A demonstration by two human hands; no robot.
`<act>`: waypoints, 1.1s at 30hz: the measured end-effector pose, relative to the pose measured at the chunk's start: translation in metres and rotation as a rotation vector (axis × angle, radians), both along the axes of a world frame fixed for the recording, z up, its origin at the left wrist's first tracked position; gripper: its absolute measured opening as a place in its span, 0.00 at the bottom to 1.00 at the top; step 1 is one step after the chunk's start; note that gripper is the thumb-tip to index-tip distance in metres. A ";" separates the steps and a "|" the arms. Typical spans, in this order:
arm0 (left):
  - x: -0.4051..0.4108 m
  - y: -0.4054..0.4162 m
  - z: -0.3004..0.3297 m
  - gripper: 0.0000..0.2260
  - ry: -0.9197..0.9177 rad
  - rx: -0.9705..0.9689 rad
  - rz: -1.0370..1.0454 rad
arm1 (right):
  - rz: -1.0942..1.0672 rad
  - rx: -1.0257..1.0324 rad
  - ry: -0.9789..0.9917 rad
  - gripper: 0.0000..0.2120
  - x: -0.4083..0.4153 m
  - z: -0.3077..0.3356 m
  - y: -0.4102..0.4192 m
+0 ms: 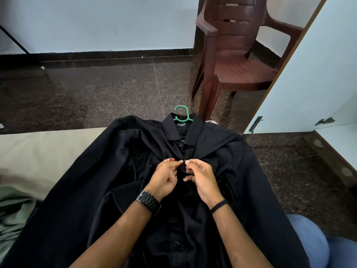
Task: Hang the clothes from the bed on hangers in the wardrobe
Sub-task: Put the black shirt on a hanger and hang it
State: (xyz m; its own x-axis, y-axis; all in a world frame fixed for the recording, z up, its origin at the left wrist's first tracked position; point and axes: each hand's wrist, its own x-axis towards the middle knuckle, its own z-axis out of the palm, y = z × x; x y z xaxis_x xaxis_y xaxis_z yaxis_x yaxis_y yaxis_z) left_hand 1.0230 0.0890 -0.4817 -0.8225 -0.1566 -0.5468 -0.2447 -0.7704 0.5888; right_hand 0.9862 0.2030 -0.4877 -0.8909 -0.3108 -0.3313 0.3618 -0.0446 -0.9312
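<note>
Pinching shirt (222,161) placket: left hand (164,178), right hand (202,178); shirt on hanger (181,114), flat on bed (38,151), collar pointing away.

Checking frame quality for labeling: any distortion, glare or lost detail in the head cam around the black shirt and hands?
Head view: wide-angle bend at the edges, the door frame leans. Focus is sharp on both hands; left hand and right hand pinch the placket. The black shirt is underexposed, folds barely readable. Soft window glare on the floor. Green hanger is clear.
</note>
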 end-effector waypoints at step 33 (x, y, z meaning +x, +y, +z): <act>-0.052 -0.023 -0.013 0.09 0.076 -1.598 -0.096 | 0.044 0.933 0.642 0.21 -0.049 0.005 -0.031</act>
State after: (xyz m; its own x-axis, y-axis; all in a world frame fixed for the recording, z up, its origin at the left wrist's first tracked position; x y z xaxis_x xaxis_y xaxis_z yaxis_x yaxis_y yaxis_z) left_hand 0.9710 0.0657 -0.4950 -0.8789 -0.4492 0.1607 -0.1872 0.6344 0.7500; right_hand 0.9373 0.1719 -0.4822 -0.9740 -0.2174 0.0641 -0.2108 0.7652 -0.6083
